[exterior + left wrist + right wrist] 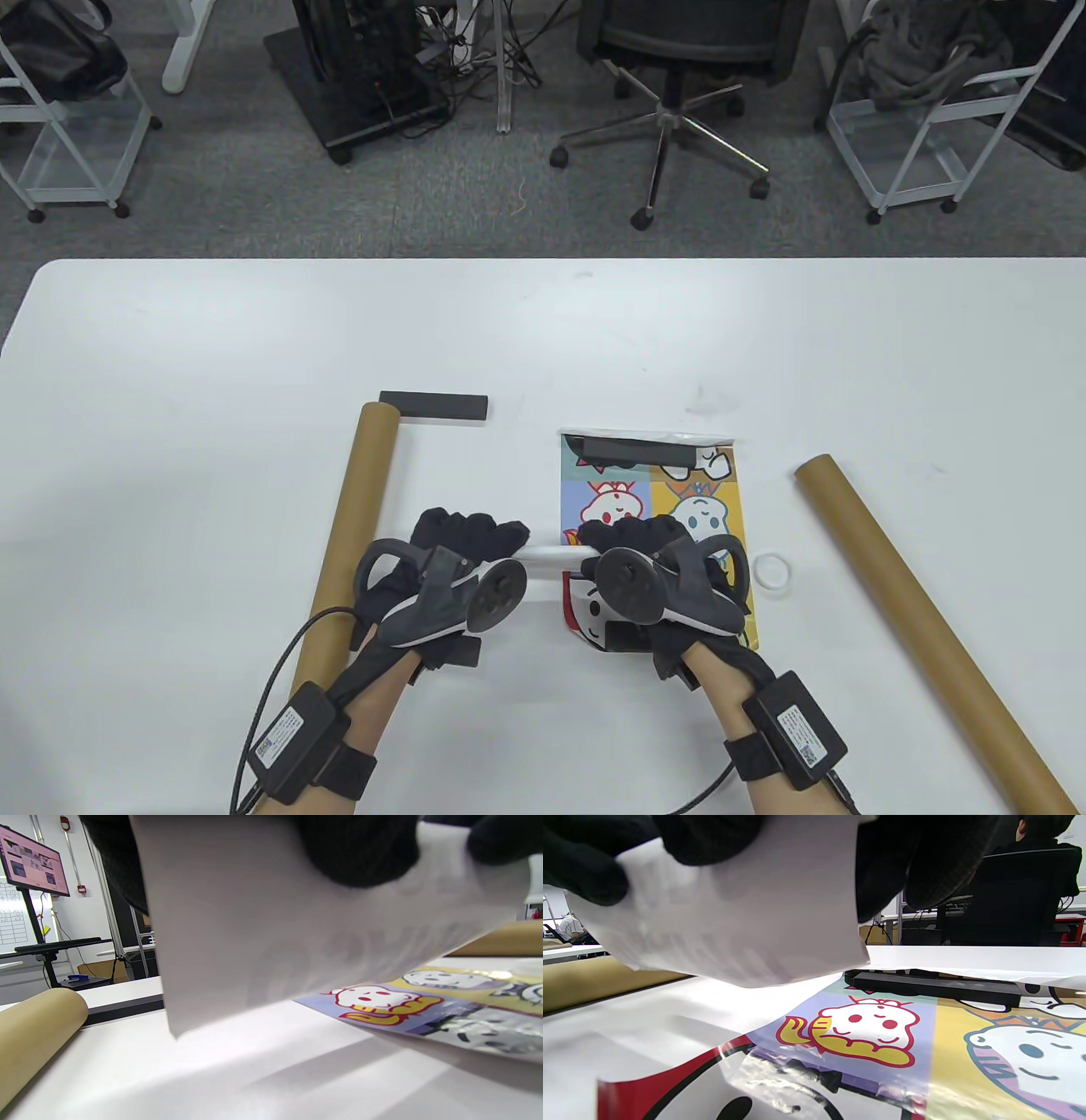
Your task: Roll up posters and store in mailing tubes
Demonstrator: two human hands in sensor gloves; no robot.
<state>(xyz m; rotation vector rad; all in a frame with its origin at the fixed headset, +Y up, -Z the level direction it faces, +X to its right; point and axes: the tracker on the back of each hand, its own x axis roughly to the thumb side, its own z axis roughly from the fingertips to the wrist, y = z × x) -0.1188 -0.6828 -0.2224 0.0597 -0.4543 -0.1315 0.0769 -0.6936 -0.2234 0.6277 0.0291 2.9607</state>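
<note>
A rolled white poster is held level between both hands, just above the table. My left hand grips its left end and my right hand grips its right end. The roll fills the top of the left wrist view and of the right wrist view, with gloved fingers wrapped over it. Under my right hand a colourful cartoon poster lies flat, held down by a black bar at its far edge. One brown mailing tube lies left of my left hand, another tube lies at the right.
A second black bar lies by the far end of the left tube. A white ring-shaped cap sits right of the flat poster. Another dark bar lies under my left wrist. Office chairs and carts stand beyond the table's far edge.
</note>
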